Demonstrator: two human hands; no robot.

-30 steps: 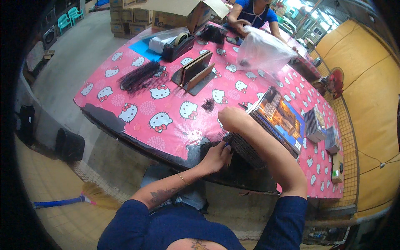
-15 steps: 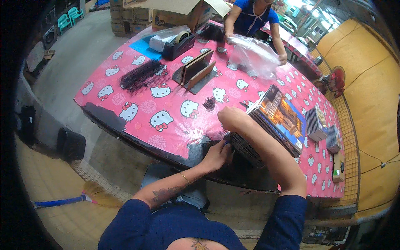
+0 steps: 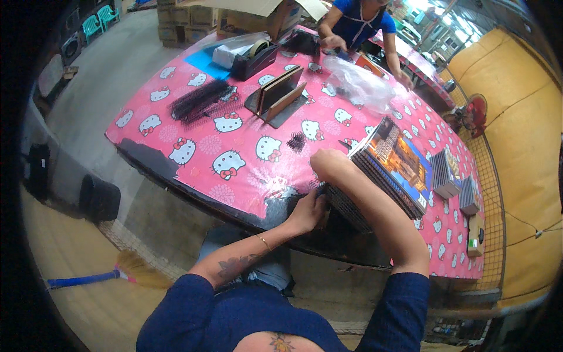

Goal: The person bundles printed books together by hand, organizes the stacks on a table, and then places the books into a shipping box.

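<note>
A stack of black spiral-bound books [image 3: 347,209] lies at the table's near edge, partly under my right forearm. At its left end, my left hand [image 3: 309,211] is closed, thumb up, around the edge of a bound book; the held part is mostly hidden. My right hand [image 3: 326,165] bends over the far end of this stack, its fingers hidden behind the wrist. Just right of it stands a taller pile of spiral-bound books [image 3: 394,167] with a blue and orange cover on top. A small tangle of black wire coils [image 3: 297,142] lies beyond my hands.
Loose black binding coils [image 3: 201,102] lie at the left, near a wooden upright holder [image 3: 277,97] and a tape dispenser [image 3: 254,61]. Smaller book stacks [image 3: 446,172] stand at the right. Across the pink-covered table [image 3: 199,176], a co-worker [image 3: 358,26] stands by a clear plastic bag [image 3: 363,85].
My hands stay at the same stack, with the right hand shifted slightly. The co-worker has lowered the plastic bag onto the table and moved one hand off it.
</note>
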